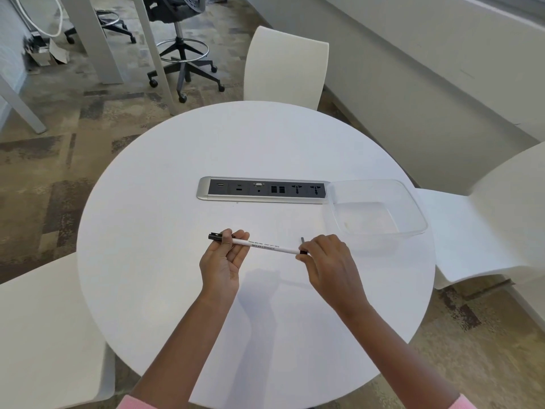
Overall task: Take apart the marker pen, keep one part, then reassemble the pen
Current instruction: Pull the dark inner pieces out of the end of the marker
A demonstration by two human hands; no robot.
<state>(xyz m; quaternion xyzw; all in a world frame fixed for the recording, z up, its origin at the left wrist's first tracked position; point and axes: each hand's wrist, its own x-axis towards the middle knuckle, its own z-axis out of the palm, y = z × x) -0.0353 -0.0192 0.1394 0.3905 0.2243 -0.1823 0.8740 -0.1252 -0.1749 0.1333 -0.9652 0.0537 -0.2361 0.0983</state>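
A clear rectangular plastic container (pixel 375 210) sat on the round white tabletop (pixel 165 219) with nothing visible inside it. Above the tabletop, the left hand (pixel 224 261) pinched the black-capped end of a slim white marker pen (pixel 269 246) between its fingers (pixel 236 237). The right hand (pixel 327 261) pinched the other end.

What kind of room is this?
Probably an office meeting area: a round white table with a built-in socket panel, white chairs around it, and a wheeled office stool behind.
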